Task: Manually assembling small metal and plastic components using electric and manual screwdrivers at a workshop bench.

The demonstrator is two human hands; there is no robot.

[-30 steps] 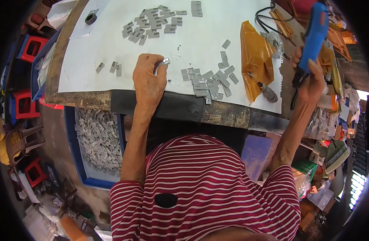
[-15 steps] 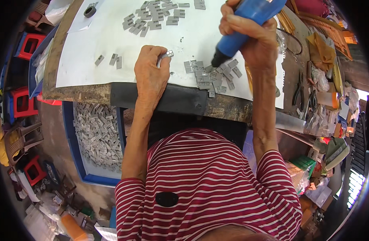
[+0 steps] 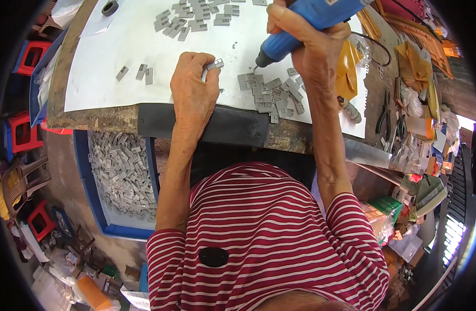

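1. Small grey block [image 3: 217,64]: flat, rectangular, with a shiny face and a dark spot; it sits just above the centre of the frame, over the white sheet [image 3: 113,52].
2. Left hand [image 3: 194,85]: thumb and forefinger nearly closed, pinching the block at its near end.
3. Right hand [image 3: 318,49], upper right of centre: fingers wrapped round a blue power tool [image 3: 279,47], whose smooth casing tapers to a black nose and thin bit. A pale label on the casing is too small to read.
4. Loose grey blocks [image 3: 274,96] of similar shape overlap right of centre, below the bit; more lie at the upper middle and upper left.
5. Worn, scuffed wooden table edge [image 3: 103,118], partly covered by a smooth black strip [image 3: 201,124].
6. Blue tray [image 3: 86,181], lower left: heaped with matching pieces.
7. Crinkled amber wrap [image 3: 347,72] and dark-handled pliers [image 3: 384,111], at right.
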